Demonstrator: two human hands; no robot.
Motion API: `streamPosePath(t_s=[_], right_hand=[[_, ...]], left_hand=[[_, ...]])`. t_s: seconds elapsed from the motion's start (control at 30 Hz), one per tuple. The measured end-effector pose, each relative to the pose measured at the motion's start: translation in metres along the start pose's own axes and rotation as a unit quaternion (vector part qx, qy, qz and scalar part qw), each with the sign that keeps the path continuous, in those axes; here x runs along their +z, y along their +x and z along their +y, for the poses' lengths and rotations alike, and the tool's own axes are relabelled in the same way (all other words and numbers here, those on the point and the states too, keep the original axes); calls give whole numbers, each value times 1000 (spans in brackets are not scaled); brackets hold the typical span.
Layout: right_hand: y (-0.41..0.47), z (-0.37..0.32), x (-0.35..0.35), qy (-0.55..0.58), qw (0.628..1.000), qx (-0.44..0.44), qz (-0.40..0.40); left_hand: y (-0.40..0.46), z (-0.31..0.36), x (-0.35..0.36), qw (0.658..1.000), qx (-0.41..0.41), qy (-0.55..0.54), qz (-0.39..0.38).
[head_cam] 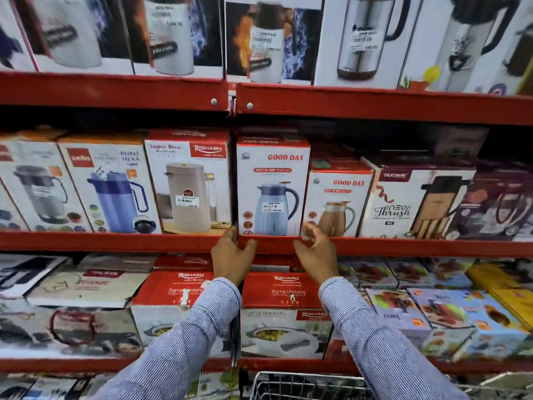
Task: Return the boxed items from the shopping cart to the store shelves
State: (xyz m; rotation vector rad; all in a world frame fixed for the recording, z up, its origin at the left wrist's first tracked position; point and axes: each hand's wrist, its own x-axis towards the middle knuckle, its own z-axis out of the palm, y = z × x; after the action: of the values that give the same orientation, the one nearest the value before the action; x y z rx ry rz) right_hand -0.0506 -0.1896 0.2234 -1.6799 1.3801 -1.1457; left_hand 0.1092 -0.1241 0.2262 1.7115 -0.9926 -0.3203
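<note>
Red shelves (115,242) packed with boxes were seen, a cart (305,385) below. The Good Day box (272,186) stood upright on the middle shelf, judged light, stiff, best gripped by its sides. The left hand (230,255) and right hand (315,255) were held open, empty, at its lower corners.

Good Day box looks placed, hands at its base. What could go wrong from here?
1. The blue-jug Good Day box stands at the red shelf lip; drawing the left hand and right hand back carelessly might pull it forward.
2. It sits tight between the Rishabh box and the smaller Good Day box; nudging could shift them.
</note>
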Motion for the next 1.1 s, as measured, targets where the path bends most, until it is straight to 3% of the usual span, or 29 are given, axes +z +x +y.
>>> streamPosePath(t_s=[0.57,1.0,1.1], right_hand=[[9,-11,17,41,996,59,55],[7,-9,16,42,995,82,23],[-7,-20,-4,95,991,44,79]], left_hand=[[11,-1,-4,999,26,12,-30],[3,4,-14,998,42,27,-44],[-3,15,-22,990,122,75,-1]])
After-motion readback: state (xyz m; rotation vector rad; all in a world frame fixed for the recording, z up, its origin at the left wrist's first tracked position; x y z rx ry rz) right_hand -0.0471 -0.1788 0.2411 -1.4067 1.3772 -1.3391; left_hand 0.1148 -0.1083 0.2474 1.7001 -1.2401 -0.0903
